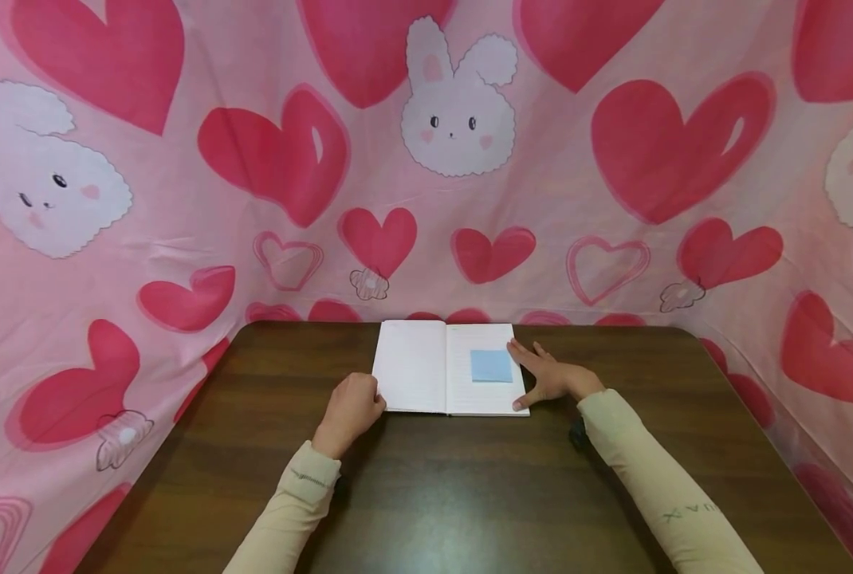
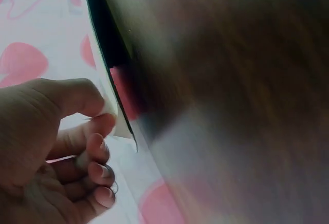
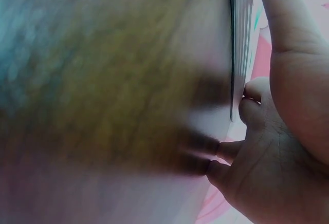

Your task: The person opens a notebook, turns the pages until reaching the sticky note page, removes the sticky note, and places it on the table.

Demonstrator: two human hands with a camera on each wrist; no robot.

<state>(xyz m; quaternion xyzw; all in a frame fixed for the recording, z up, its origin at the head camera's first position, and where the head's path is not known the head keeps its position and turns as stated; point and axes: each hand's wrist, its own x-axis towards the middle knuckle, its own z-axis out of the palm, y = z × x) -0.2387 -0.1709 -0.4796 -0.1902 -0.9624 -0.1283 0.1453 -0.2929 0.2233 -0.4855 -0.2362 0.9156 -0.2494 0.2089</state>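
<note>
An open notebook [image 1: 410,367] with lined white pages lies on the table, a light blue sticky note [image 1: 491,366] on its right page. At the notebook's left edge, near the lower corner, my left hand [image 1: 352,409] pinches the page edge between thumb and curled index finger; the left wrist view shows the other fingers [image 2: 97,173] curled below. My right hand [image 1: 550,376] rests spread along the right edge, thumb near the lower corner and index fingertip near the upper part. The right wrist view shows the notebook's page stack [image 3: 240,39] beside that hand.
The dark brown wooden table [image 1: 441,494] extends around the notebook, which lies close to its far edge. A pink cloth [image 1: 469,199] with hearts and rabbit faces hangs behind the table and along both sides.
</note>
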